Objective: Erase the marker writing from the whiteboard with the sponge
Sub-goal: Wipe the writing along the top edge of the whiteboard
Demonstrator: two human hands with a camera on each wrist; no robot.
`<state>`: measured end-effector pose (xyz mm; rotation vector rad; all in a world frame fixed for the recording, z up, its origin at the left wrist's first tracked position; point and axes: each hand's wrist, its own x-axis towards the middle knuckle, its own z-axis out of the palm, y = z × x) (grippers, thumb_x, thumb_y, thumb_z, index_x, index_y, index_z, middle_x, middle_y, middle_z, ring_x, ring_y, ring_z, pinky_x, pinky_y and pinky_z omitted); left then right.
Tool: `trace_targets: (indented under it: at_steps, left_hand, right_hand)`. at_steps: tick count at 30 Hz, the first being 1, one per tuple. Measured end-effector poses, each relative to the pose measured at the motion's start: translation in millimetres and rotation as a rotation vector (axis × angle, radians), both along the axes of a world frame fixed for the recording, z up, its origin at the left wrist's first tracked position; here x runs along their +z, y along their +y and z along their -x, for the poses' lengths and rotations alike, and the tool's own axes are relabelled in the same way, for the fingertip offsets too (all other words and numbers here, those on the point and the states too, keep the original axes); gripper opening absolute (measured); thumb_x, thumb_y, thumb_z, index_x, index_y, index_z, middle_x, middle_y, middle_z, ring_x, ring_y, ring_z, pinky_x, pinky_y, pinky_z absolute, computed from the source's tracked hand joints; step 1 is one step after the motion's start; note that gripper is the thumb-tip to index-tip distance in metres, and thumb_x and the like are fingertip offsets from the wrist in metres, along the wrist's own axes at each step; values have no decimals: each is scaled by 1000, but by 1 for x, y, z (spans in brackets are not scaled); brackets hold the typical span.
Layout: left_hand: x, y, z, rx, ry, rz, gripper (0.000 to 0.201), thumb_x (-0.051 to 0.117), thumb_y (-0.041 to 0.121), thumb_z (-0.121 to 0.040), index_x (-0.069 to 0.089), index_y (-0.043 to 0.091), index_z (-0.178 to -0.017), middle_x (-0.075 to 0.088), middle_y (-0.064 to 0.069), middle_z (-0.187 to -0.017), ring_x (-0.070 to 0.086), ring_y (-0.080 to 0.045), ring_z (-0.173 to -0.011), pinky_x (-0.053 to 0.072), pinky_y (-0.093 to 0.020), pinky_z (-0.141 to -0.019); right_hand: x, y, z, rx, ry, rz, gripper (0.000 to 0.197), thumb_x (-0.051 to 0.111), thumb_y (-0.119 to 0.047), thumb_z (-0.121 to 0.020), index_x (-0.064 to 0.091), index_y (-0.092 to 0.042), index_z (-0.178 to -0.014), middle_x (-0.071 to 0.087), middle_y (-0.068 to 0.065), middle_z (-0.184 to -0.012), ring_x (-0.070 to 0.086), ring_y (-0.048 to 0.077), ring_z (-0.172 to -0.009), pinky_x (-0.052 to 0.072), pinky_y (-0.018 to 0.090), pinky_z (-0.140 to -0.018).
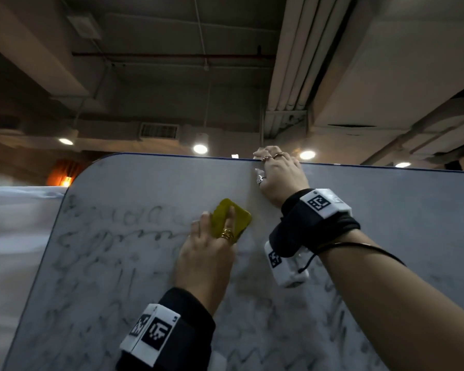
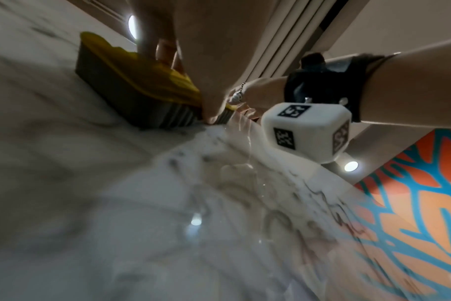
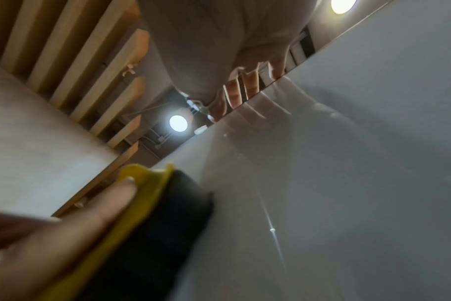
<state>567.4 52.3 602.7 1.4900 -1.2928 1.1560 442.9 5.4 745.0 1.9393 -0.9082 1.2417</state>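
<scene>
Head view: our left hand (image 1: 206,253) presses the yellow sponge (image 1: 232,216) flat at frame centre, fingers gripping it; right hand (image 1: 279,175) hooks the whiteboard (image 1: 118,263) top. Keep strokes overlapping, pressure even.

From my feed I see a dim ceiling (image 1: 172,84) of grey beams and ducts. A pale bundle of pipes (image 1: 300,57) runs from one o'clock toward centre. A vent grille (image 1: 158,130) sits just left of centre, with round lamps (image 1: 200,148) glowing beside it and toward three o'clock. At nine o'clock there is an orange glow (image 1: 62,175). An orange and blue patterned wall (image 2: 412,203) fills four o'clock of the left wrist view.
</scene>
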Motion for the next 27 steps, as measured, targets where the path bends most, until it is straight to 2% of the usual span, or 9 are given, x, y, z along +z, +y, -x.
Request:
trace_targets:
  at_steps: [2,4,7,10,11,16,22,24,27]
  left_hand:
    - [-1,2,-23,23,-71,43,66,86,35,-59,66,19,-119,59,-14,-97,62,-30,-80,51,-32,-49]
    - [-4,11,-49,-2,-23,24,63,86,30,-62,65,19,-121,55,-14,-96,59,-31,-77,49,-34,-45]
    - [-10,26,-97,-5,218,-35,46,69,29,-85,60,14,-128,47,-15,-108,51,-33,-91,49,-40,-61]
    - [-17,35,-124,46,355,-3,35,64,31,-86,73,-3,-83,48,-18,-107,50,-35,-93,49,-40,-63]
    - [-18,36,-122,49,366,11,34,64,31,-86,73,-2,-83,48,-19,-108,49,-36,-95,49,-40,-63]
    - [-13,27,-91,65,271,-3,59,61,31,-90,38,24,-145,44,-17,-121,50,-32,-102,50,-37,-70]
    - [-8,35,-120,77,-26,-43,65,86,33,-62,65,18,-121,59,-20,-93,58,-34,-68,47,-33,-39]
    - [-5,41,-148,107,19,-29,64,81,31,-70,60,17,-128,56,-24,-101,57,-39,-77,50,-40,-47]
    - [-2,48,-160,159,238,-82,61,46,43,-95,23,29,-150,36,-15,-131,41,-30,-113,48,-39,-81]
  right_hand:
    - [0,6,-18,25,10,-1,43,42,-23,-96,39,-18,-138,40,3,-141,36,22,-130,21,34,-110]
    - [1,8,-27,-9,8,-22,41,42,-22,-96,40,-17,-137,44,6,-138,36,23,-130,21,33,-109]
    - [0,6,-30,-24,7,-65,44,41,-20,-96,36,-17,-140,41,6,-141,33,23,-133,20,32,-111]
    - [-2,3,-32,-49,18,-85,47,41,-19,-96,33,-14,-141,37,8,-143,30,24,-134,18,32,-113]
    - [-2,3,-34,-54,12,-93,46,40,-20,-96,33,-13,-141,37,10,-143,30,25,-134,18,33,-113]
    - [-2,9,-51,-94,-105,-103,43,39,-24,-95,39,-8,-134,41,13,-139,34,29,-131,23,37,-111]
    - [-4,33,-87,-355,-150,-121,59,39,-32,-92,23,-10,-144,37,12,-141,31,32,-133,14,51,-113]
    - [-3,36,-99,-314,-116,-56,61,38,-27,-94,13,-13,-149,32,11,-146,24,31,-137,9,50,-115]
    - [-1,33,-112,-138,58,-48,56,36,-21,-98,15,-14,-149,28,7,-151,13,25,-143,5,43,-117]
